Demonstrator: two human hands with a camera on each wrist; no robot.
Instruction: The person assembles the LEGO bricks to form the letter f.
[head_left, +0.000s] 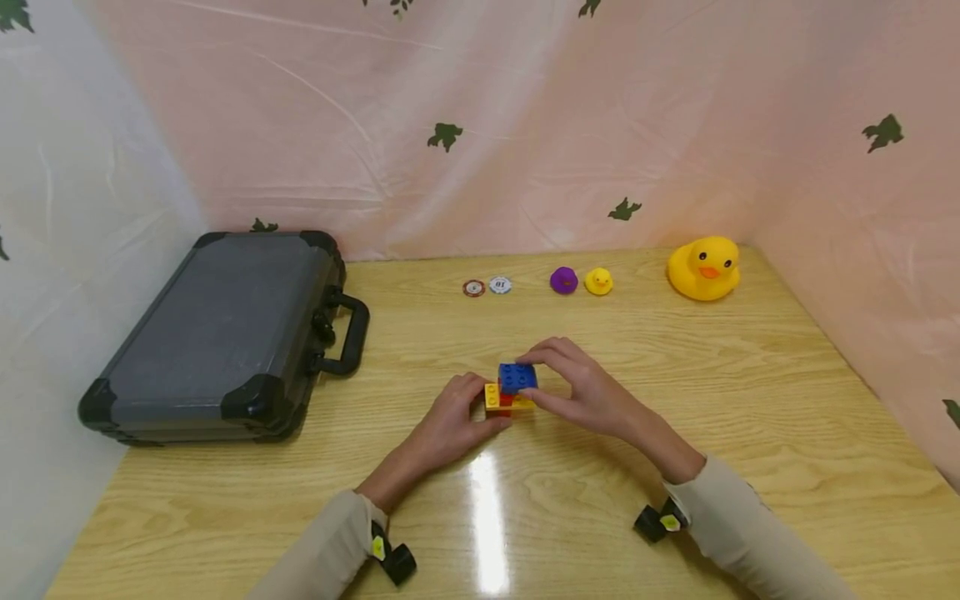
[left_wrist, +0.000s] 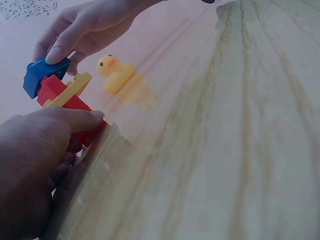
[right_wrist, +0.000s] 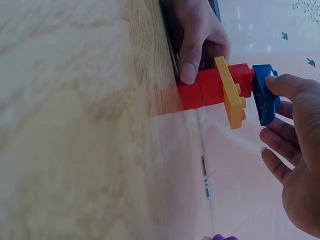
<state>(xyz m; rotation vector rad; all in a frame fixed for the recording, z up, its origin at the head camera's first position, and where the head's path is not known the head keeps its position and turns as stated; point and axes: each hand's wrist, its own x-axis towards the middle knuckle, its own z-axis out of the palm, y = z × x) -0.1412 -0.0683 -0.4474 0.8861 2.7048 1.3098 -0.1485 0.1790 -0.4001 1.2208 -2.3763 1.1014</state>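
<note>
A small tower of toy building bricks stands on the table. At its base are red bricks (right_wrist: pixel 211 86), and a thin yellow plate (right_wrist: pixel 231 95) lies across them with its ends sticking out. Above the plate sits another red brick (right_wrist: pixel 244 79). My left hand (head_left: pixel 450 418) grips the base, its thumb against the lower red brick in the right wrist view. My right hand (head_left: pixel 588 392) pinches a blue brick (head_left: pixel 517 377) between thumb and fingers at the top of the tower. In the right wrist view the blue brick tilts slightly, right at the upper red brick's studs.
A grey hard case (head_left: pixel 217 333) with a black handle (head_left: pixel 358 337) lies at the left. Along the back are a red poker chip (head_left: pixel 473 288), a white poker chip (head_left: pixel 500 285), a purple duck (head_left: pixel 564 281), a small yellow duck (head_left: pixel 599 282) and a large yellow duck (head_left: pixel 703 271).
</note>
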